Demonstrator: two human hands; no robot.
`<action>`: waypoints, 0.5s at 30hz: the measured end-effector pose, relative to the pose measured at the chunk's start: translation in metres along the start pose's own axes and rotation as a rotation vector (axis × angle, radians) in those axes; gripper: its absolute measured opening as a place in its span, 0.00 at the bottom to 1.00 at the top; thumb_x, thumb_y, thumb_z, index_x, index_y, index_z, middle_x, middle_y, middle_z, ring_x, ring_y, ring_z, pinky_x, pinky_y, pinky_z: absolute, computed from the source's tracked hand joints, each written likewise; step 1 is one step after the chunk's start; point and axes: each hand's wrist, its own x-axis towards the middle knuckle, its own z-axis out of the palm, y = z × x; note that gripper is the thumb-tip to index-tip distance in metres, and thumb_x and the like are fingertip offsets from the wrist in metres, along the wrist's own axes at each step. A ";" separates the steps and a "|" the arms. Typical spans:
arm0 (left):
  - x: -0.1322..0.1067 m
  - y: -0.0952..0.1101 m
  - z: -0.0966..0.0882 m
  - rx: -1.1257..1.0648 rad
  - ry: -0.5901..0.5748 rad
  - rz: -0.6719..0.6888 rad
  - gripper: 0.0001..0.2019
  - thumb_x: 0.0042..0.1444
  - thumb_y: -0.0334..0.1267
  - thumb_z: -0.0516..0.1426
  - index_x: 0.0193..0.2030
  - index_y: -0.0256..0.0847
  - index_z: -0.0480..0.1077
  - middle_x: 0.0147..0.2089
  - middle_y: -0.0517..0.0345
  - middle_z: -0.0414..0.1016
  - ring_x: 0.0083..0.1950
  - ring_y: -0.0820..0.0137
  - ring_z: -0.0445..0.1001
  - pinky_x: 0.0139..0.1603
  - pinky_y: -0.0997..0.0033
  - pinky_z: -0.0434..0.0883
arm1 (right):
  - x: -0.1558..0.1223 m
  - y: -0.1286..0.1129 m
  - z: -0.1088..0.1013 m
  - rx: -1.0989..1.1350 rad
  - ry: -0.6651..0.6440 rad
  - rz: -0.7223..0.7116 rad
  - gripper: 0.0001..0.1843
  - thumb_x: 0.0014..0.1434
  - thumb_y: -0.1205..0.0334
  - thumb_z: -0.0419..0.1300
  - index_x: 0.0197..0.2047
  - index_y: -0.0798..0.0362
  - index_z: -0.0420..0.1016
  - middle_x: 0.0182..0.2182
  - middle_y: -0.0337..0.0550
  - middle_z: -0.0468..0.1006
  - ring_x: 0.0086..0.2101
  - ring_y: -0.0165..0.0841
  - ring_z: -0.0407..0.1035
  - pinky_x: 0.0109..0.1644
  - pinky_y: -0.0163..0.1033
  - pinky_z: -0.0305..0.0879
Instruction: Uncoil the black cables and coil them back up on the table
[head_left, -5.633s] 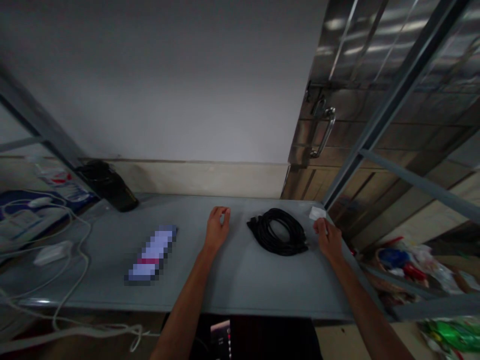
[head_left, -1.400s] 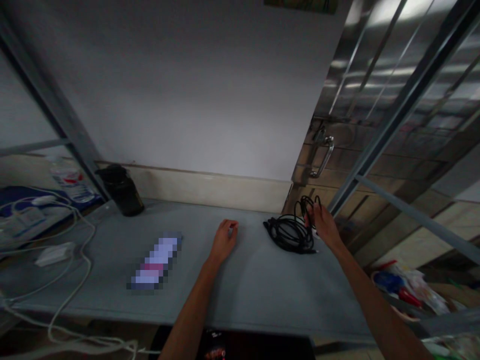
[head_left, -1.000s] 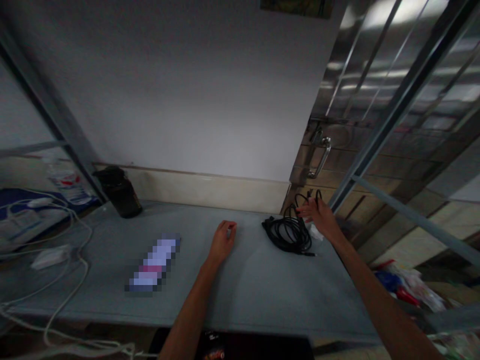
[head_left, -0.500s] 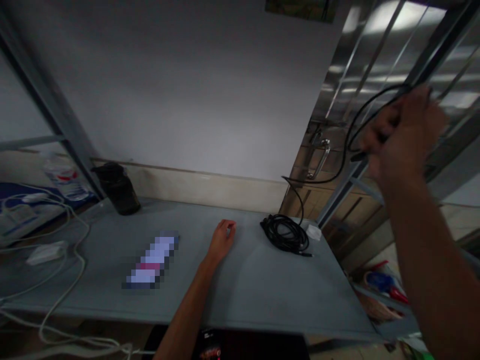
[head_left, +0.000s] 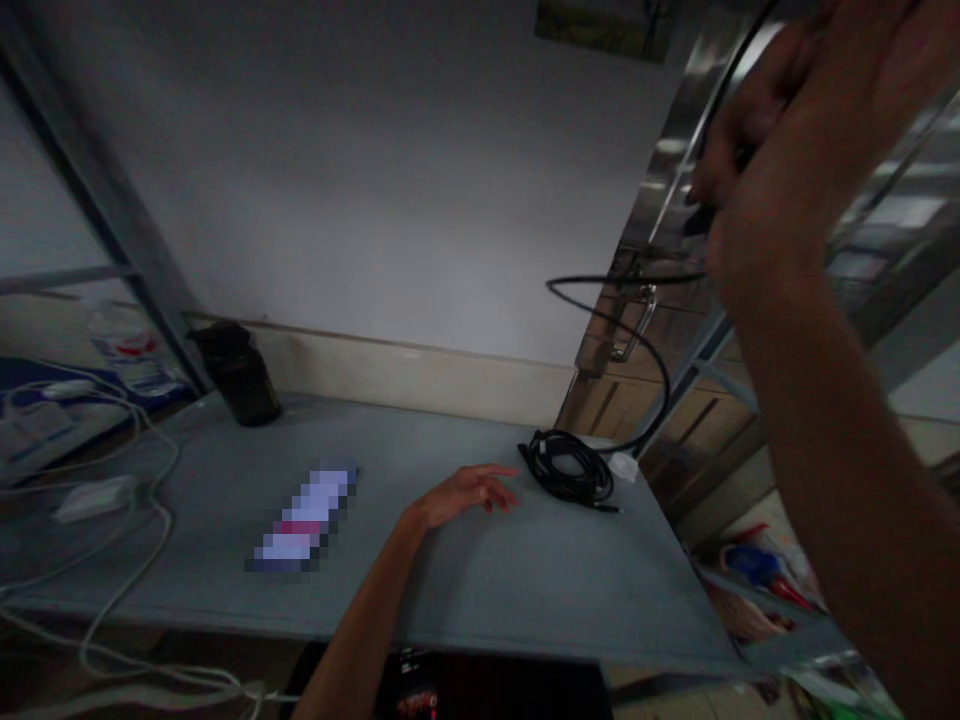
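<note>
A black cable [head_left: 666, 385] runs up from a coiled bundle [head_left: 559, 490] on the grey desk to my right hand [head_left: 802, 130]. That hand is raised high at the upper right, its fingers closed on the cable, and a short black end pokes out below them. Just left of the coil, my left hand [head_left: 476, 490] hovers over or rests on the desk, fingers stretched toward the bundle and apart from it. Nothing shows in the left hand. A small crumpled white piece [head_left: 624, 466] lies beside the coil.
A phone [head_left: 304, 520] with a blurred screen lies on the grey desk [head_left: 585, 590]. Behind it stand a dark bottle [head_left: 238, 375] and a clear plastic bottle [head_left: 131, 345]. White cables [head_left: 154, 500] and a white adapter [head_left: 94, 497] fill the left side. Metal frame posts flank the desk.
My right hand has risen, drawing the cable higher and moving its loop. My left hand has shifted right toward the coil, and its fingers have straightened.
</note>
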 end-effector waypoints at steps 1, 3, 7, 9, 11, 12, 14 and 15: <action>-0.003 0.004 0.003 -0.062 -0.089 -0.040 0.50 0.51 0.72 0.72 0.76 0.47 0.73 0.61 0.34 0.85 0.55 0.49 0.86 0.50 0.54 0.79 | -0.008 -0.001 0.009 -0.009 0.140 -0.180 0.20 0.79 0.42 0.50 0.39 0.45 0.64 0.26 0.28 0.61 0.21 0.19 0.62 0.27 0.30 0.51; -0.007 0.011 0.007 -0.149 -0.216 -0.126 0.56 0.45 0.68 0.77 0.79 0.52 0.69 0.65 0.33 0.83 0.51 0.49 0.88 0.44 0.57 0.79 | -0.039 0.012 0.025 -0.063 0.172 -0.225 0.24 0.79 0.37 0.54 0.38 0.44 0.58 0.24 0.27 0.59 0.19 0.22 0.53 0.23 0.30 0.51; -0.011 0.016 0.008 -0.134 -0.126 -0.155 0.45 0.49 0.58 0.79 0.73 0.49 0.77 0.57 0.37 0.87 0.37 0.58 0.86 0.34 0.61 0.78 | -0.123 0.060 0.037 -0.026 0.125 0.014 0.29 0.77 0.27 0.51 0.40 0.44 0.56 0.22 0.27 0.56 0.17 0.26 0.52 0.19 0.32 0.50; -0.010 0.013 0.004 -0.134 0.047 -0.112 0.35 0.49 0.53 0.80 0.62 0.44 0.84 0.48 0.41 0.88 0.34 0.62 0.83 0.34 0.62 0.78 | -0.161 0.080 0.034 -0.005 0.072 0.150 0.29 0.77 0.27 0.52 0.41 0.44 0.58 0.21 0.26 0.56 0.17 0.27 0.51 0.19 0.33 0.48; -0.008 0.008 -0.003 -0.179 0.238 -0.059 0.26 0.48 0.50 0.80 0.51 0.40 0.87 0.44 0.44 0.87 0.34 0.64 0.82 0.36 0.64 0.80 | -0.196 0.094 0.027 -0.026 -0.020 0.302 0.28 0.78 0.28 0.51 0.42 0.45 0.62 0.21 0.27 0.59 0.18 0.27 0.52 0.21 0.32 0.49; -0.007 0.005 -0.007 -0.208 0.323 -0.031 0.23 0.48 0.50 0.80 0.47 0.40 0.87 0.44 0.45 0.86 0.35 0.66 0.81 0.38 0.65 0.81 | -0.215 0.100 0.022 -0.049 -0.091 0.370 0.28 0.78 0.28 0.51 0.43 0.46 0.64 0.22 0.28 0.61 0.19 0.26 0.54 0.22 0.32 0.51; -0.004 -0.001 -0.016 -0.253 0.455 0.028 0.21 0.51 0.52 0.79 0.45 0.40 0.86 0.46 0.45 0.86 0.37 0.67 0.81 0.41 0.66 0.82 | -0.252 0.110 0.013 -0.139 -0.257 0.444 0.28 0.80 0.31 0.49 0.45 0.48 0.68 0.23 0.31 0.65 0.22 0.27 0.60 0.27 0.33 0.57; -0.002 -0.004 -0.021 -0.267 0.506 0.054 0.21 0.54 0.54 0.77 0.45 0.40 0.85 0.47 0.45 0.86 0.38 0.67 0.82 0.42 0.66 0.82 | -0.270 0.115 0.010 -0.189 -0.347 0.450 0.28 0.81 0.33 0.49 0.45 0.48 0.70 0.24 0.32 0.68 0.24 0.28 0.64 0.30 0.33 0.61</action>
